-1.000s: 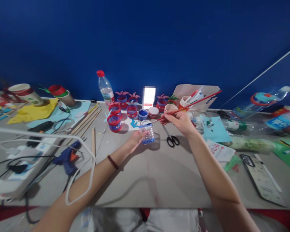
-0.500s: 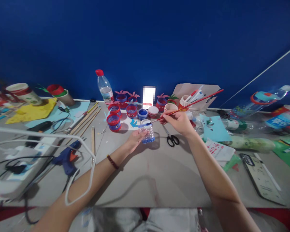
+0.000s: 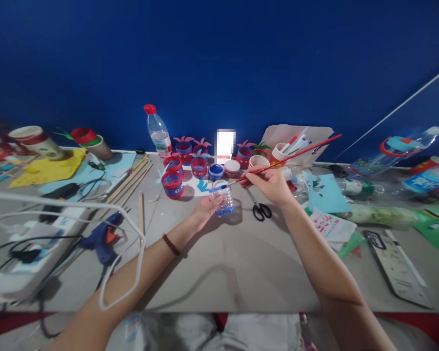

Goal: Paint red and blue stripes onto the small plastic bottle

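Observation:
My left hand (image 3: 207, 210) is closed around a cut-off clear plastic bottle bottom (image 3: 225, 201), which shows blue paint at its base and near its rim. In my right hand (image 3: 267, 184) is a long red paintbrush (image 3: 296, 154), pinched between thumb and fingers. The brush tip is at the rim of the bottle bottom, with blue on it. Just behind stand an open jar of blue paint (image 3: 216, 171) and a jar with a white lid (image 3: 232, 168). A blue paper cut-out (image 3: 202, 185) lies on white paper beside the left hand.
Several red and blue painted cups (image 3: 172, 185) with paper leaves stand behind. Scissors (image 3: 261, 211) lie by my right hand. At left are a glue gun (image 3: 101, 239), a power strip (image 3: 32, 248) and a white cable over my left forearm; at right, a phone (image 3: 395, 268) and plastic bottles.
The brush and both hands have barely moved; the brush's back end has shifted slightly to the right. The bottle bottom stays in the left hand.

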The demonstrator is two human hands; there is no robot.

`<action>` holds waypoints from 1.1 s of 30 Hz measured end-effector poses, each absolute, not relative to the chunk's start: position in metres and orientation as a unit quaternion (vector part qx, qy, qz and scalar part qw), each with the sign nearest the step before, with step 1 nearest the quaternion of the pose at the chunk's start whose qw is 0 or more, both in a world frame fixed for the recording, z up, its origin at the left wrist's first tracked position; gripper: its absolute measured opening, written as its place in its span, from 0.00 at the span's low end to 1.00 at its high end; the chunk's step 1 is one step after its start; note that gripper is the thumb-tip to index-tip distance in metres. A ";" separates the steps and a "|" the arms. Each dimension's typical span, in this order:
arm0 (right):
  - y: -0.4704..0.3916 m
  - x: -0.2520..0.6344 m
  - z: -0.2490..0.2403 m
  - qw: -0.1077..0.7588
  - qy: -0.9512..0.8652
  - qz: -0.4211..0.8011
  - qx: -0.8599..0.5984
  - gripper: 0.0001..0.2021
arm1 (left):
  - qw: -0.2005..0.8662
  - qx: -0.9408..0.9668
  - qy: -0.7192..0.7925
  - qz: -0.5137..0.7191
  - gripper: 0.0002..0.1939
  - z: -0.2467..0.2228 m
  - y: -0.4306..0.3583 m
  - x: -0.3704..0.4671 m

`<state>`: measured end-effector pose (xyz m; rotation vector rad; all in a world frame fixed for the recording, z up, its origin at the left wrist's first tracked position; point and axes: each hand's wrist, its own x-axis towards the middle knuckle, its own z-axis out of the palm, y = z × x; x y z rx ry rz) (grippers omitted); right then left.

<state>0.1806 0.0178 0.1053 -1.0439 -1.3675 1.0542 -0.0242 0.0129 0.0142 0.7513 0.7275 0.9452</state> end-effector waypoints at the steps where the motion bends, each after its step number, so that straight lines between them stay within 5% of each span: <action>1: 0.017 0.178 0.105 0.532 -0.575 0.446 -0.433 0.16 | 0.762 0.346 0.334 0.434 0.29 0.014 0.013 -0.024; 23: 0.015 0.181 0.110 0.527 -0.614 0.319 -0.493 0.10 | 0.755 0.365 0.319 0.441 0.26 0.000 0.017 -0.028; 33: 0.006 0.167 0.112 0.528 -0.604 0.392 -0.450 0.11 | 0.756 0.368 0.319 0.438 0.25 0.001 0.017 -0.027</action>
